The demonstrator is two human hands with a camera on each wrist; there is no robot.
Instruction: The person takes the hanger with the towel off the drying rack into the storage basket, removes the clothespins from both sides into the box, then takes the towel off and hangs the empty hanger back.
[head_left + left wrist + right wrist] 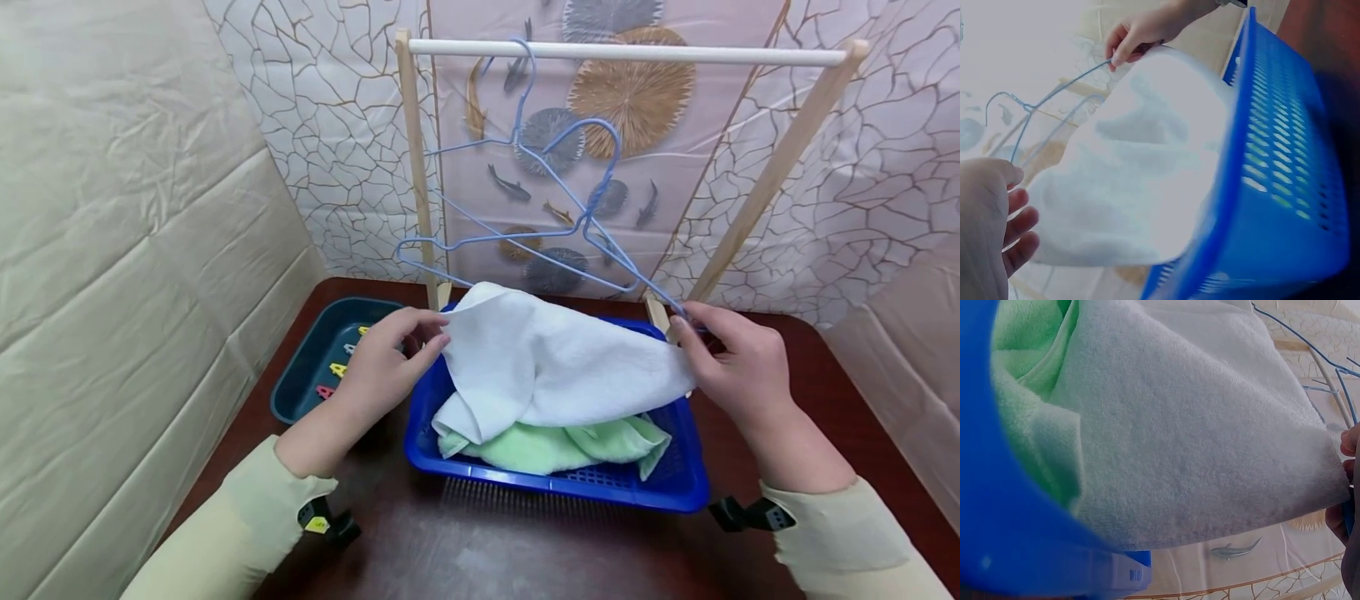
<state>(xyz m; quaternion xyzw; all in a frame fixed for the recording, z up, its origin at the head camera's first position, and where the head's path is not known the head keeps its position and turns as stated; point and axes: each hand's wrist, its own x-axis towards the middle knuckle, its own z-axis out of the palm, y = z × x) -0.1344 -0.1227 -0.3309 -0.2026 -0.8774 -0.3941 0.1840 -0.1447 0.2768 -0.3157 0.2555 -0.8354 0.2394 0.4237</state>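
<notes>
A white towel (570,358) drapes over the blue plastic basket (555,485), its right corner at my right hand's fingers. My right hand (738,358) pinches the end of a blue wire hanger (596,208) beside that corner. This hanger leans up behind the towel, hook at the top. My left hand (390,354) is at the towel's left edge, thumb and forefinger apart, fingertips right at the cloth; in the left wrist view its fingers (1022,219) are loosely bent. A light green towel (555,446) lies in the basket under the white one.
Behind the basket stands a wooden rack with a white rod (637,54); another blue wire hanger (519,108) hangs on it. A dark teal tray (281,400) at the left holds several small coloured clothespins (337,369). Patterned cloth walls enclose the dark table (495,554).
</notes>
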